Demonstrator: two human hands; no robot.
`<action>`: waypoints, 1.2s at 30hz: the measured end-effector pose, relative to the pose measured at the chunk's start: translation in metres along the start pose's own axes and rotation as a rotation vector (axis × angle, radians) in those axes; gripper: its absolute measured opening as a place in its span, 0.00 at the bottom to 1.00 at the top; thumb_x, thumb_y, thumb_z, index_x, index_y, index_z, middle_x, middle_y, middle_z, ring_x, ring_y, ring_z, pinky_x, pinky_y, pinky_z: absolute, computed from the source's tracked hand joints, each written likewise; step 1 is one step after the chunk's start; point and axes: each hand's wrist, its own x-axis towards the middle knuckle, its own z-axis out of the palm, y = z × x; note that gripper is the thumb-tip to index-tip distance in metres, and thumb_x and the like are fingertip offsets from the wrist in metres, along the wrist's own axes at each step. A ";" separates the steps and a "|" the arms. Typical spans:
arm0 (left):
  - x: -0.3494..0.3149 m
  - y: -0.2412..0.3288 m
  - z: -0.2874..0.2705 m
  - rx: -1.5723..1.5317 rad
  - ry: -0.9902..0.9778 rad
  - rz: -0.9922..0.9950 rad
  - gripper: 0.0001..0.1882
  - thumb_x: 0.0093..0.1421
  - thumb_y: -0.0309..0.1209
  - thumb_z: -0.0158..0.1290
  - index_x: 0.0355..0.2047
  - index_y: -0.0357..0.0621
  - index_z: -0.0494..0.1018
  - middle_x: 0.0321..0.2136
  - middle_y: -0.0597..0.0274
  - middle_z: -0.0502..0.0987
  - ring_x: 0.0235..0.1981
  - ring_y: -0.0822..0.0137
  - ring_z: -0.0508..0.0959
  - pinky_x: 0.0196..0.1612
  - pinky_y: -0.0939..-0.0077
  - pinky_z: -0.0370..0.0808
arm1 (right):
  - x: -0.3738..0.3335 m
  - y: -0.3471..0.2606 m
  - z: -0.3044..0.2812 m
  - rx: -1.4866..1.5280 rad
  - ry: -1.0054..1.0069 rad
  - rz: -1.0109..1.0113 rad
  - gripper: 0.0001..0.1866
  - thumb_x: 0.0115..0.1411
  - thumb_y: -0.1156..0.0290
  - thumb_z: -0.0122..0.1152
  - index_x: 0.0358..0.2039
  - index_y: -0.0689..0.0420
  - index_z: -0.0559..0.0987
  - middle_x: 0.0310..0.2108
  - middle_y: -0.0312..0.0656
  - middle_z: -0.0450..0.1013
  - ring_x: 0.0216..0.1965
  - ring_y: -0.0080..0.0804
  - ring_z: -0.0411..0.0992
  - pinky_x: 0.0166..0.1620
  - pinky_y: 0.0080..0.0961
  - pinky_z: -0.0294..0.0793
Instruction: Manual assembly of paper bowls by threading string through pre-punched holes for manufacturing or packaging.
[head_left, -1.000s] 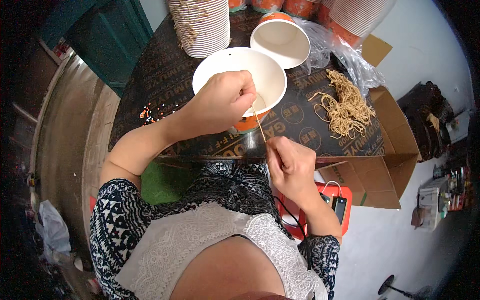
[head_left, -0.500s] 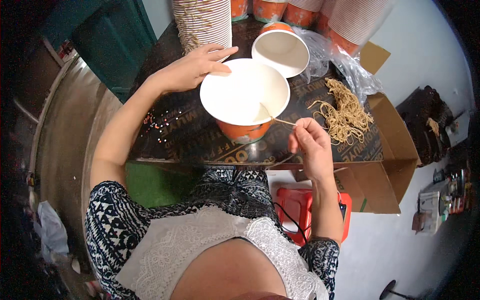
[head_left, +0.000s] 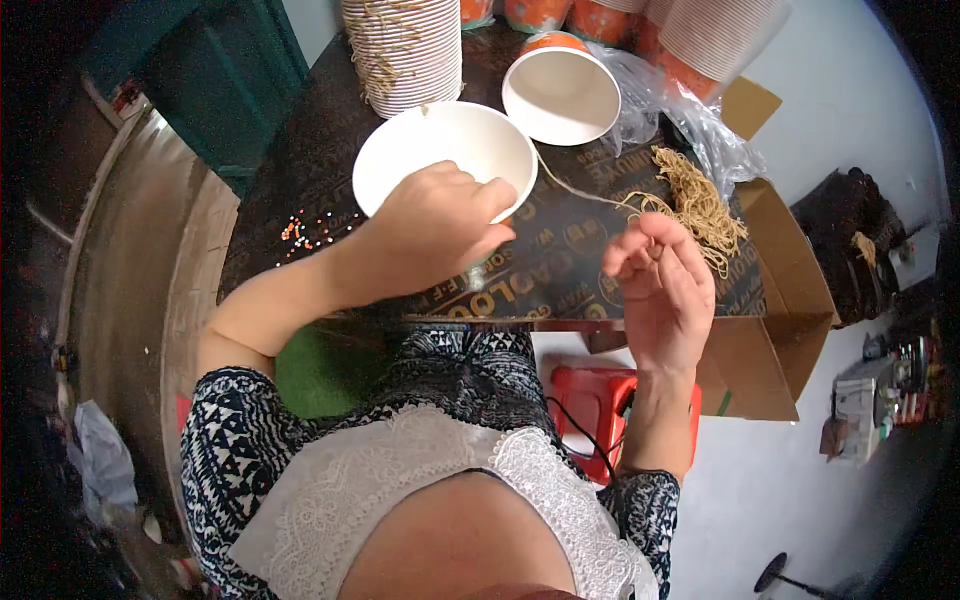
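A white-lined paper tub (head_left: pixel 480 130) with an orange outside stands on the table, tilted so its mouth faces me. My left hand (head_left: pixel 430 235) is closed at its near rim, covering most of the front wall; the fingertips are partly hidden. From the tub's right rim a thin tan string (head_left: pixel 585 193) runs to my right hand (head_left: pixel 665 265), which is raised at the table's front edge with thumb and forefinger pinched on it. Right behind that hand lies a loose heap of tan string (head_left: pixel 695 205).
Behind the tub rises a tall stack of white-rimmed tubs (head_left: pixel 405 50) with string bits along its side. Another tub (head_left: pixel 560 95) lies on its side, beside a clear plastic bag (head_left: pixel 690 125). Small coloured beads (head_left: pixel 305 232) are scattered at left. An open cardboard box (head_left: pixel 785 300) adjoins the table's right edge.
My left hand has come from the tub's far left rim to its near rim. The tub has shifted left. My right hand has moved right, drawing out a longer stretch of string.
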 end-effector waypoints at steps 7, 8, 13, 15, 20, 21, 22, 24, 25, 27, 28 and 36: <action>0.012 0.025 0.012 -0.083 0.410 0.044 0.14 0.49 0.26 0.62 0.36 0.41 0.72 0.36 0.55 0.73 0.41 0.53 0.73 0.48 0.59 0.68 | 0.003 0.016 0.019 0.166 -0.061 0.087 0.36 0.66 0.51 0.46 0.64 0.68 0.60 0.59 0.54 0.66 0.62 0.51 0.63 0.65 0.42 0.59; 0.009 0.032 0.012 -0.127 0.410 0.035 0.16 0.47 0.26 0.62 0.37 0.42 0.72 0.38 0.56 0.72 0.43 0.52 0.72 0.48 0.58 0.66 | 0.002 0.018 0.021 0.168 -0.060 0.086 0.36 0.66 0.51 0.46 0.64 0.68 0.60 0.59 0.54 0.66 0.62 0.51 0.63 0.65 0.42 0.59; 0.002 0.055 0.015 -0.146 0.348 -0.077 0.19 0.43 0.32 0.68 0.34 0.48 0.73 0.40 0.62 0.71 0.50 0.51 0.65 0.52 0.52 0.59 | -0.003 0.029 0.032 0.170 -0.069 0.090 0.38 0.67 0.49 0.43 0.66 0.65 0.57 0.63 0.55 0.61 0.66 0.51 0.57 0.69 0.44 0.50; 0.002 0.055 0.029 -0.100 0.413 -0.069 0.16 0.43 0.32 0.66 0.33 0.47 0.73 0.40 0.63 0.70 0.50 0.52 0.65 0.53 0.50 0.58 | -0.005 0.030 0.034 0.173 -0.057 0.108 0.37 0.67 0.49 0.43 0.66 0.65 0.57 0.63 0.55 0.60 0.66 0.51 0.57 0.69 0.44 0.49; -0.001 0.050 0.036 -0.087 0.485 -0.013 0.12 0.46 0.26 0.62 0.30 0.45 0.71 0.40 0.63 0.70 0.51 0.52 0.66 0.54 0.46 0.58 | -0.010 0.030 0.029 0.199 -0.077 0.088 0.36 0.68 0.51 0.43 0.66 0.66 0.58 0.63 0.54 0.61 0.62 0.47 0.63 0.64 0.41 0.58; -0.003 0.049 0.033 -0.086 0.484 -0.011 0.12 0.46 0.26 0.62 0.30 0.45 0.71 0.40 0.63 0.70 0.51 0.52 0.66 0.54 0.46 0.58 | -0.012 0.029 0.024 0.201 -0.077 0.086 0.36 0.68 0.51 0.43 0.66 0.66 0.58 0.63 0.54 0.61 0.62 0.47 0.63 0.64 0.41 0.58; -0.005 0.048 0.029 -0.133 0.433 -0.021 0.12 0.45 0.25 0.61 0.30 0.45 0.71 0.40 0.62 0.69 0.51 0.52 0.66 0.54 0.46 0.59 | -0.014 0.029 0.018 -0.018 -0.034 0.085 0.34 0.69 0.52 0.42 0.65 0.65 0.59 0.61 0.52 0.63 0.57 0.44 0.67 0.59 0.36 0.63; -0.009 0.047 0.023 -0.177 0.382 -0.034 0.12 0.45 0.24 0.60 0.30 0.45 0.70 0.40 0.62 0.69 0.52 0.51 0.66 0.55 0.46 0.59 | -0.017 0.026 0.019 -0.710 0.093 -0.048 0.27 0.68 0.63 0.47 0.63 0.64 0.64 0.56 0.51 0.65 0.43 0.32 0.72 0.43 0.24 0.71; -0.009 0.047 0.021 -0.167 0.359 -0.015 0.15 0.42 0.22 0.59 0.31 0.46 0.68 0.40 0.61 0.69 0.53 0.50 0.66 0.54 0.47 0.59 | -0.020 0.028 0.018 -0.908 0.084 -0.229 0.26 0.65 0.69 0.49 0.62 0.64 0.65 0.55 0.51 0.65 0.41 0.31 0.71 0.41 0.23 0.71; -0.009 0.047 0.018 -0.154 0.335 0.002 0.19 0.40 0.19 0.59 0.32 0.47 0.66 0.39 0.59 0.69 0.53 0.48 0.65 0.53 0.48 0.60 | -0.025 0.031 0.020 -1.010 0.035 -0.454 0.27 0.57 0.82 0.53 0.60 0.66 0.67 0.55 0.53 0.65 0.39 0.30 0.69 0.37 0.22 0.71; -0.010 0.048 0.017 -0.158 0.311 0.018 0.19 0.40 0.19 0.59 0.33 0.48 0.66 0.40 0.59 0.69 0.53 0.48 0.66 0.54 0.46 0.60 | -0.026 0.034 0.023 -0.924 -0.032 -0.443 0.26 0.58 0.81 0.53 0.59 0.66 0.67 0.56 0.54 0.65 0.37 0.30 0.70 0.35 0.23 0.72; -0.013 0.045 0.004 -0.071 0.244 0.083 0.14 0.43 0.24 0.59 0.30 0.43 0.68 0.40 0.59 0.67 0.53 0.50 0.67 0.58 0.40 0.59 | -0.026 0.039 0.029 -0.869 -0.026 -0.043 0.06 0.57 0.80 0.62 0.35 0.63 0.77 0.24 0.40 0.72 0.24 0.25 0.71 0.30 0.21 0.70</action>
